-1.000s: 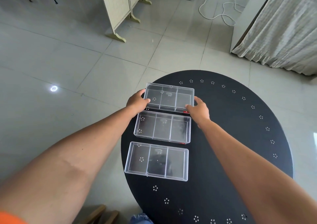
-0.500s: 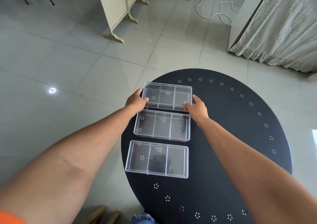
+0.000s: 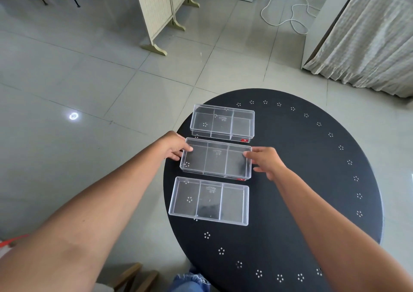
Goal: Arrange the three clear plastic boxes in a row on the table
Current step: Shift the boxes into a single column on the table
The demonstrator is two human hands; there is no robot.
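Three clear plastic boxes with inner dividers lie in a line on the left part of the round black table (image 3: 301, 179): a far box (image 3: 222, 122), a middle box (image 3: 215, 159) and a near box (image 3: 209, 200). My left hand (image 3: 175, 145) grips the middle box at its far left corner, thumb on top. My right hand (image 3: 266, 160) is at the same box's right end. Its fingers are spread, with the fingertips touching the far right corner. The far and near boxes lie untouched.
The table's left edge runs close beside the boxes, with tiled floor beyond. A folding screen (image 3: 156, 12) stands at the back, a white cable (image 3: 283, 7) lies on the floor, and a curtain (image 3: 368, 41) hangs at the right. Wooden chair parts (image 3: 134, 278) show below.
Both hands have let go of the far box and come back to the middle box. The far box now rests on the table, slightly farther from the middle one.
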